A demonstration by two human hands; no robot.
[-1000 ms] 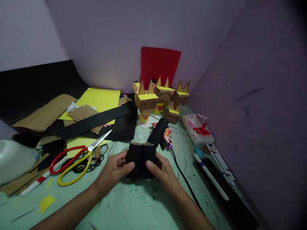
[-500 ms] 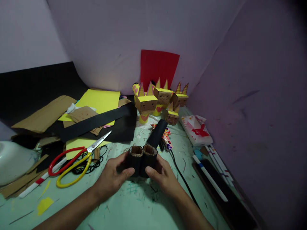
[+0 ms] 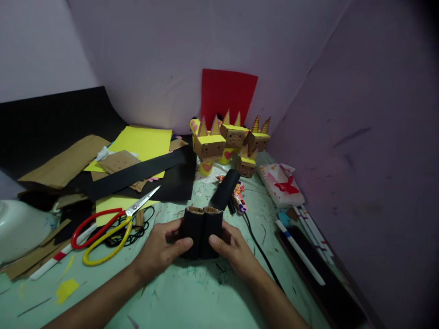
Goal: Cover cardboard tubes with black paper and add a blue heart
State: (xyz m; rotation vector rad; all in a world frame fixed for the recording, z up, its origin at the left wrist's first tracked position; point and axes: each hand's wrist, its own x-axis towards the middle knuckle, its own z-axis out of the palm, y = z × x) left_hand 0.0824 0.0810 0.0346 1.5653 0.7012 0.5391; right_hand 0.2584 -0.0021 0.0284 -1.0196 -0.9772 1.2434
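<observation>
Two black-covered cardboard tubes stand side by side and touching near the middle of the table. My left hand [image 3: 161, 249] grips the left black tube [image 3: 192, 233], its thumb on the front. Around the right black tube [image 3: 211, 233] my right hand [image 3: 236, 249] is closed the same way. Brown cardboard rims show at both tops. Just behind them a third black tube [image 3: 225, 188] leans or lies at a slant. Scissors [image 3: 128, 219] with one red and one yellow handle lie open to the left.
Small cardboard figures with horned heads [image 3: 211, 147] stand behind, before a red sheet [image 3: 228, 93]. Yellow paper [image 3: 147, 141], black paper and cardboard scraps lie left. A white packet [image 3: 281, 185], markers [image 3: 302, 253] and a black cord [image 3: 260, 249] are at the right.
The two tubes have tilted, so that their fronts show more and their open tops less. Both hands keep their hold on them.
</observation>
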